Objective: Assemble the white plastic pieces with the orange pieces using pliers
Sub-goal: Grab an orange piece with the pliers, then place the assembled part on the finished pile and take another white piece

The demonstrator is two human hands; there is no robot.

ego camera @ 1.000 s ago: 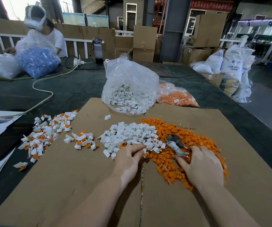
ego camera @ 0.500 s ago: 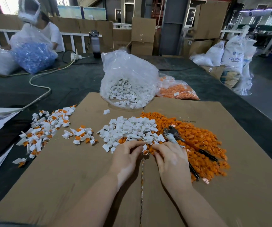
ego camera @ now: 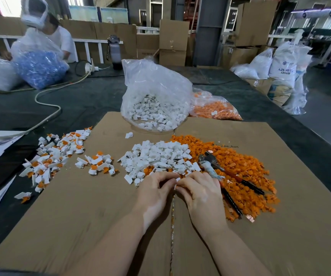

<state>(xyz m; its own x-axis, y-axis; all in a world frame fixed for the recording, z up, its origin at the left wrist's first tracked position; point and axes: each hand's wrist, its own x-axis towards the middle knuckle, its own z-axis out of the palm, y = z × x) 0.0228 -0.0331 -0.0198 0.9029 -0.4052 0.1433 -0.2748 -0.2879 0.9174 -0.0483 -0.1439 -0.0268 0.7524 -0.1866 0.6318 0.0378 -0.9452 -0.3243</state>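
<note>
My left hand (ego camera: 156,189) and my right hand (ego camera: 201,193) meet fingertip to fingertip at the near edge of the piles. Together they pinch a small white piece (ego camera: 177,179); the fingers hide most of it and whatever else is between them. Just beyond lies the loose pile of white pieces (ego camera: 158,156), and to its right the wide pile of orange pieces (ego camera: 242,166). The pliers (ego camera: 213,166) lie on the orange pile right of my right hand, untouched, their dark handles pointing toward me and right.
Joined white-and-orange pieces (ego camera: 57,154) lie at the left on the cardboard sheet (ego camera: 101,216). Behind the piles stand a clear bag of white pieces (ego camera: 154,100) and a bag of orange pieces (ego camera: 214,109). A cable (ego camera: 47,118) and a person with a blue bag are far left.
My right hand has let go of the pliers on the orange pile and moved left to meet my left hand. The pliers now lie free.
</note>
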